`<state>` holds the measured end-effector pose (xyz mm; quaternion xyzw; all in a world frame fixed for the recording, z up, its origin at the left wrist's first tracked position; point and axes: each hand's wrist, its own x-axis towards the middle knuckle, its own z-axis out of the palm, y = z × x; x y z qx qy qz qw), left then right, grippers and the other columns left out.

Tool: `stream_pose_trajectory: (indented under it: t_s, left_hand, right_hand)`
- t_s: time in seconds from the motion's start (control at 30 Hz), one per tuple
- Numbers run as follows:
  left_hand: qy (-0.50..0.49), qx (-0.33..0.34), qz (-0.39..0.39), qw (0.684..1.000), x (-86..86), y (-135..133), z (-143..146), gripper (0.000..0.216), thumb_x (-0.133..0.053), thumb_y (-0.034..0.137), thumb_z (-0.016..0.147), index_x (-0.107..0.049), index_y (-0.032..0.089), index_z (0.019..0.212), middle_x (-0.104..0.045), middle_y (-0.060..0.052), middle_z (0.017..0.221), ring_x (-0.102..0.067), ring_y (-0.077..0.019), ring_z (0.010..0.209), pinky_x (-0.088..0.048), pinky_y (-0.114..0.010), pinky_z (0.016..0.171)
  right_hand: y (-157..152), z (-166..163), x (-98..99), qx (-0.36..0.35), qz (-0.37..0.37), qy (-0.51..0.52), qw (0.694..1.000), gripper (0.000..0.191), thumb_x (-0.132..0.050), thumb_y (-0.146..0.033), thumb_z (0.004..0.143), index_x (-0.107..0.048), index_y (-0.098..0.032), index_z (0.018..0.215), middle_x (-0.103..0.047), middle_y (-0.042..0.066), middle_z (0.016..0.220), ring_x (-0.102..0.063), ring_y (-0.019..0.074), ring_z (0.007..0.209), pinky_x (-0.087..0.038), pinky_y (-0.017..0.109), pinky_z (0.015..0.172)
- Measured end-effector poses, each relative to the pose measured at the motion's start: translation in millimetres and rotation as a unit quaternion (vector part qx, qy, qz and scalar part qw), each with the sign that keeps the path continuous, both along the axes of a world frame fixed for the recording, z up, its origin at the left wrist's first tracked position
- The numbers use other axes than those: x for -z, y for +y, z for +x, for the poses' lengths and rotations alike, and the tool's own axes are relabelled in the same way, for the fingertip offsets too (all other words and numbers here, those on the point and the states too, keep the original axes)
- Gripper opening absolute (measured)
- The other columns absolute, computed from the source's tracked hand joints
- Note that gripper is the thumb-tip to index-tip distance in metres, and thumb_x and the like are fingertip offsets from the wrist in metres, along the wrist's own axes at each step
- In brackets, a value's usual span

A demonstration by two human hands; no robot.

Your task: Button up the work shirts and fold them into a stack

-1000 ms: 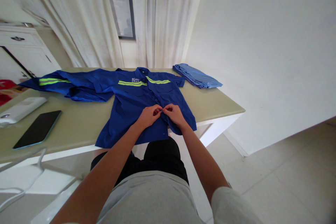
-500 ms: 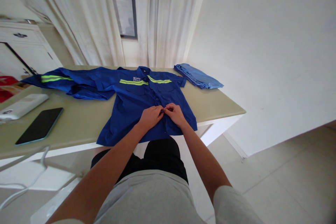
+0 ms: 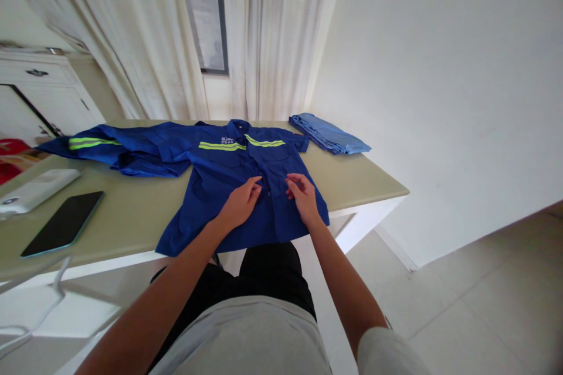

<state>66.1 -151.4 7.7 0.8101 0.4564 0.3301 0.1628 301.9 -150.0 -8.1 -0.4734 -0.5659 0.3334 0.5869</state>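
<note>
A blue short-sleeved work shirt (image 3: 211,199) with yellow-green reflective stripes lies face up on the table, collar away from me and hem over the front edge. My left hand (image 3: 241,204) is over the shirt's front, left of the button placket, fingers slightly bent and apart, holding nothing. On the other side of the placket, my right hand (image 3: 303,194) hovers above the cloth with its fingers curved and loosely apart, also with nothing in it. A button shows on the placket between the two hands.
More blue clothing with a reflective stripe (image 3: 94,142) lies on the left of the table (image 3: 365,181). A folded light-blue garment (image 3: 329,133) sits at the back right. A dark-screened phone (image 3: 64,224) and a white device (image 3: 39,190) lie at the left. A wall stands on the right.
My hands were together at the placket, fingertips pinching the cloth at a button. They have let go and moved apart, left hand to the left and right hand to the right.
</note>
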Motion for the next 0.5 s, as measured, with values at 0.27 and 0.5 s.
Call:
stream_pose_trajectory:
  t_s: [0.27, 0.5]
  left_hand:
    - [0.182, -0.137, 0.026, 0.973, 40.4, -113.5, -175.9, 0.083, -0.070, 0.061, 0.080, -0.050, 0.030, 0.155, -0.045, -0.013, 0.163, -0.049, -0.0434, 0.143, -0.040, -0.062, 0.118]
    - [-0.002, -0.258, 0.010, 0.966, 28.4, -125.3, -177.1, 0.034, -0.050, 0.042, 0.091, -0.072, 0.024, 0.109, -0.078, -0.007, 0.104, -0.075, -0.0263, 0.094, -0.060, -0.036, 0.087]
  right_hand:
    - [-65.0, 98.8, 23.3, 0.198, -0.010, -0.243, 0.950, 0.054, -0.064, -0.068, 0.091, -0.071, -0.018, 0.111, -0.071, 0.015, 0.109, -0.069, 0.0287, 0.093, -0.060, 0.043, 0.073]
    - [-91.2, 99.1, 27.7, 0.037, 0.015, -0.352, 0.935, 0.086, -0.087, -0.056, 0.077, -0.053, -0.030, 0.151, -0.060, 0.013, 0.141, -0.056, 0.0352, 0.125, -0.054, 0.056, 0.103]
